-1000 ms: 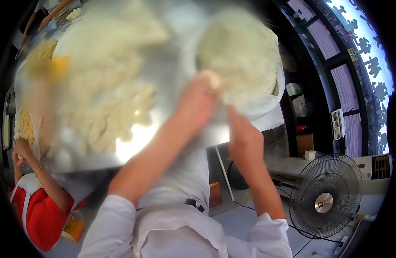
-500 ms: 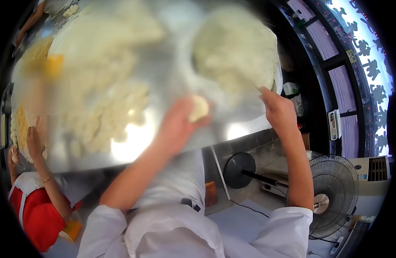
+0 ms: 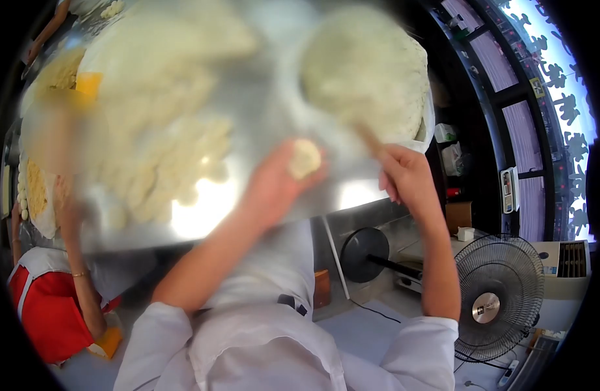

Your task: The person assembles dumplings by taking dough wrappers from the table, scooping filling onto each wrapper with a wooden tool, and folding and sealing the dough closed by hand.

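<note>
Shiny metal surface [image 3: 254, 124] lies ahead; close to its near edge, my left hand [image 3: 274, 186] holds round dough [image 3: 305, 159], my right hand [image 3: 407, 174] grips a stick [image 3: 368, 138] by the pale mass [image 3: 365, 75].

A round, pale cream piece of dough [image 3: 305, 159] sits cupped in the left fingers; a thin brown stick [image 3: 366, 138], blurred, slants from the right fingers toward a greenish-cream mound [image 3: 365, 72].

Off the near right corner of the desk [image 3: 257, 98], we are seeing a round fan [image 3: 502, 300] standing before a vented unit [image 3: 564, 259]; a person in red [image 3: 49, 316] is leaning by the near left corner.
</note>
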`<state>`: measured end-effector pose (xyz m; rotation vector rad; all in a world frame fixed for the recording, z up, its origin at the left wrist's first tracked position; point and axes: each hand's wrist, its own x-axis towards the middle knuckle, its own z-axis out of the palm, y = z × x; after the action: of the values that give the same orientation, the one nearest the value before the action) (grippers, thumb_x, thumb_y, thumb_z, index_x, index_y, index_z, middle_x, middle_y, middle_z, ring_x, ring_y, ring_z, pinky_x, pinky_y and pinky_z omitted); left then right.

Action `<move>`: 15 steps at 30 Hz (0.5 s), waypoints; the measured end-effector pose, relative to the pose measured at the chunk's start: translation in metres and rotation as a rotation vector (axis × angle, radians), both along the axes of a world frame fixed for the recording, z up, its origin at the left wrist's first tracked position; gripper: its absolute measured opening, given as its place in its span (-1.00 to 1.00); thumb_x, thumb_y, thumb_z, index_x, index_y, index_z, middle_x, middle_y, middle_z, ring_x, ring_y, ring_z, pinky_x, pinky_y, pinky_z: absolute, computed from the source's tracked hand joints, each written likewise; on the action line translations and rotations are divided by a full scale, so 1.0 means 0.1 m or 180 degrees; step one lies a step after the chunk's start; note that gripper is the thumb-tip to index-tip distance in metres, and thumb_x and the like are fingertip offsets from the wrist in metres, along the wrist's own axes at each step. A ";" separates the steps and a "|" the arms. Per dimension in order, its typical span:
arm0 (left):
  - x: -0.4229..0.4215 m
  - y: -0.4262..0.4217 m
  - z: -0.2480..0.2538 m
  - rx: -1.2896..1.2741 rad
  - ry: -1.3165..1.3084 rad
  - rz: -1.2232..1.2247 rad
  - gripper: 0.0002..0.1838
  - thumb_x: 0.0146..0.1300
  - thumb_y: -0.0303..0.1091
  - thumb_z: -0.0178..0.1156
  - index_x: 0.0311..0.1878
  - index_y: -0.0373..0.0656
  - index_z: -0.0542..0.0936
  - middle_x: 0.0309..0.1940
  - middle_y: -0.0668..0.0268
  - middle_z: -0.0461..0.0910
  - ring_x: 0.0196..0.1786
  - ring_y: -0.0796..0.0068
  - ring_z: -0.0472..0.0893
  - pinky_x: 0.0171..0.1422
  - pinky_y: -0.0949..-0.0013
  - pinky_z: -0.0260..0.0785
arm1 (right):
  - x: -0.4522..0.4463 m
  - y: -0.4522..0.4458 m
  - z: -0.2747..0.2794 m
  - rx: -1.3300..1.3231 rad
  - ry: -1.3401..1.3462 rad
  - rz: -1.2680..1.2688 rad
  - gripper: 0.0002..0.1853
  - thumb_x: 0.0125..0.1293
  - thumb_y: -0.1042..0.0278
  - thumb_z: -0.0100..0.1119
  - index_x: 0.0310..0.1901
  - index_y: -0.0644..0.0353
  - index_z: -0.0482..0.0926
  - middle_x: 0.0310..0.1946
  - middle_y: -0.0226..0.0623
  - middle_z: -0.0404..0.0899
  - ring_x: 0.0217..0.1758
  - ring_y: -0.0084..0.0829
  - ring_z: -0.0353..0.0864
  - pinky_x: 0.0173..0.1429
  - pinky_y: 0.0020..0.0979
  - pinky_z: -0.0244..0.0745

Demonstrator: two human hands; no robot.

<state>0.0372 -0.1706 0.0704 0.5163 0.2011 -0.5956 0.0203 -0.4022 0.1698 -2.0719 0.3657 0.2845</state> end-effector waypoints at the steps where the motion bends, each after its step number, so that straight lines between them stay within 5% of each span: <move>1: 0.01 0.02 -0.03 -0.0042 -0.0004 0.0026 -0.45 0.69 0.01 -0.22 0.39 -0.29 0.38 0.27 0.02 0.53 0.30 0.13 0.55 0.40 0.13 0.47 | -0.08 0.09 -0.03 0.0003 -0.0206 -0.0009 -0.76 0.55 0.30 0.10 -0.07 0.29 0.69 -0.67 -0.44 0.50 -0.74 -0.66 0.29 -0.62 -0.54 0.16; 7: -0.02 0.19 -0.20 -0.0531 0.0055 0.0454 -0.44 0.69 0.00 -0.24 0.39 -0.31 0.36 0.33 0.00 0.45 0.42 0.08 0.46 0.58 0.07 0.30 | -0.56 0.69 -0.67 -0.1929 -0.2311 0.0828 -0.61 0.42 0.46 0.23 0.26 0.12 0.60 -0.41 -0.19 0.60 -0.43 -0.15 0.62 -0.32 -0.16 0.53; 8: -0.04 0.21 -0.23 -0.0294 -0.0116 0.0499 -0.46 0.69 -0.02 -0.22 0.39 -0.30 0.35 0.33 0.01 0.45 0.41 0.09 0.46 0.58 0.07 0.30 | -0.63 0.80 -0.74 -0.2147 -0.2110 0.0921 -0.45 0.39 0.52 0.18 0.42 0.07 0.46 -0.34 -0.21 0.57 -0.34 -0.10 0.64 -0.31 -0.11 0.53; 13: -0.12 0.24 -0.33 0.0872 -0.0949 0.0626 -0.56 0.68 -0.15 -0.16 0.40 -0.25 0.32 0.29 0.03 0.46 0.40 0.11 0.46 0.59 0.07 0.27 | -0.80 1.31 -1.15 -0.2094 -0.1927 0.0818 -0.29 0.30 0.57 0.13 0.53 0.23 0.29 -0.25 -0.15 0.52 -0.31 -0.10 0.62 -0.34 -0.12 0.54; 14: -0.16 0.21 -0.30 -0.0034 -0.0173 0.0953 -0.62 0.66 -0.23 -0.11 0.38 -0.23 0.34 0.28 0.04 0.46 0.37 0.10 0.47 0.55 0.08 0.30 | -0.83 1.42 -1.22 -0.2091 -0.1813 0.0831 -0.28 0.30 0.57 0.14 0.53 0.24 0.27 -0.25 -0.16 0.52 -0.31 -0.11 0.62 -0.35 -0.12 0.54; 15: -0.18 0.23 -0.27 -0.0011 -0.0036 0.1014 -0.62 0.66 -0.24 -0.11 0.38 -0.23 0.34 0.28 0.03 0.46 0.37 0.09 0.47 0.56 0.07 0.30 | -0.85 1.50 -1.25 -0.2093 -0.1702 0.0836 -0.27 0.29 0.57 0.14 0.53 0.25 0.26 -0.26 -0.16 0.52 -0.31 -0.12 0.62 -0.35 -0.12 0.54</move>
<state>0.0193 -0.1472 0.0429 0.4721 0.2656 -0.2827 -0.0647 -0.2523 0.0446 -2.7326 -0.1720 -0.2822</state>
